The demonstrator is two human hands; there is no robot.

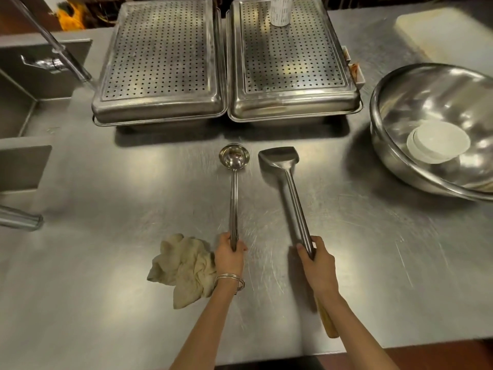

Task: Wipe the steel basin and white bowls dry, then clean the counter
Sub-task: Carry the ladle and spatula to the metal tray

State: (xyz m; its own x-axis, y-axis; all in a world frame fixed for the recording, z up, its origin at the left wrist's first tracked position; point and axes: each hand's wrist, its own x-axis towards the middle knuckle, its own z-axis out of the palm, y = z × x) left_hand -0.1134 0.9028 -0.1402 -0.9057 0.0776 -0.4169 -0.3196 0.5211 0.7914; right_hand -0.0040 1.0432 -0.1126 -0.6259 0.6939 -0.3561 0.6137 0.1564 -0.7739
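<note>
On the steel counter (106,204), my left hand (229,256) grips the handle of a steel ladle (234,166) whose cup points away from me. My right hand (318,265) grips the shaft of a steel spatula (286,177) with a wooden handle end; its blade lies beside the ladle's cup. A crumpled beige cloth (184,267) lies on the counter just left of my left wrist. At the right edge stands the big steel basin (394,102), with stacked white bowls (437,142) upside down inside it.
Two perforated steel trays (160,60) (293,57) sit at the back, a white cup (280,10) on the right one. A sink (16,108) with a tap (53,41) is at the left. A white cutting board (442,30) lies back right.
</note>
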